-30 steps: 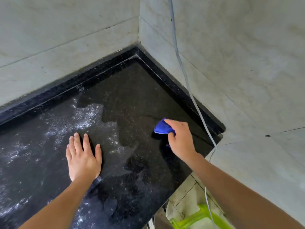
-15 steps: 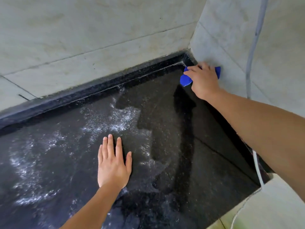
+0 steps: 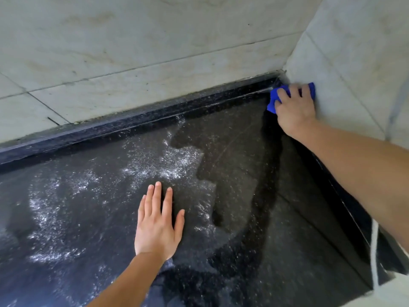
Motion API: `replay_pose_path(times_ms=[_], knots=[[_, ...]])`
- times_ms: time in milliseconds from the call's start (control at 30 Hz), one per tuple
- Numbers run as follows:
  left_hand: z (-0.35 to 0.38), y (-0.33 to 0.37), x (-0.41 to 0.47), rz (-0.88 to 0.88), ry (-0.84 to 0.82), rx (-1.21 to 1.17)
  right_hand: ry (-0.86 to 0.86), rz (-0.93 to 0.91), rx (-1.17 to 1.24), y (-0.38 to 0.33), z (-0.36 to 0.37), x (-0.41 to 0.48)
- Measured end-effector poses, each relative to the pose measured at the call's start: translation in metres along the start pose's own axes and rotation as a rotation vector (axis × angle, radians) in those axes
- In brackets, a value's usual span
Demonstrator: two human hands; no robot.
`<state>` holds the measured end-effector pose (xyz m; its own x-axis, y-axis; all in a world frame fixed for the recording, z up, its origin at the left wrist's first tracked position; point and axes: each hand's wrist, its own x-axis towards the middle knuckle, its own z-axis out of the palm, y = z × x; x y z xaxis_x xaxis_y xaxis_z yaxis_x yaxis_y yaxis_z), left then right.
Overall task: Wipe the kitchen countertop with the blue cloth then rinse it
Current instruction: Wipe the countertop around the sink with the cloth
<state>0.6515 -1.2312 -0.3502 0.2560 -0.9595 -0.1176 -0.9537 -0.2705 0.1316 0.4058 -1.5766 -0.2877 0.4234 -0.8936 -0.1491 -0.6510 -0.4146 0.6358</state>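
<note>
Blue cloth: small, soft and light, judged limp and damp, best taken as a bunched wad under the palm. It is vivid blue, crumpled, mostly hidden beneath the right hand, whose grip is closed over it in the wall corner at 1 o'clock. The left hand lies flat, fingers spread, on the wet, speckled black surface at 6 o'clock.

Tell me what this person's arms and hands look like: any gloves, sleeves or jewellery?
Both are bare. The left hand and right hand wear no gloves, and no rings show on the fingers. Neither wrist carries a watch or band, and both forearms are uncovered up to the frame's edge, with no sleeve in view.
</note>
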Motion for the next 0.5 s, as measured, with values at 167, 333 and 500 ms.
replay_pose_path(times_ms=[167, 333, 500], knots=[[0.002, 0.0, -0.001, -0.018, 0.022, -0.04, -0.024, -0.015, 0.015, 0.006, 0.018, -0.084], [0.003, -0.001, -0.003, -0.026, 0.029, -0.08, -0.014, 0.008, 0.047, 0.009, 0.036, -0.182], [0.003, -0.002, -0.004, -0.016, 0.032, -0.105, -0.083, 0.05, 0.115, 0.013, 0.06, -0.29]])
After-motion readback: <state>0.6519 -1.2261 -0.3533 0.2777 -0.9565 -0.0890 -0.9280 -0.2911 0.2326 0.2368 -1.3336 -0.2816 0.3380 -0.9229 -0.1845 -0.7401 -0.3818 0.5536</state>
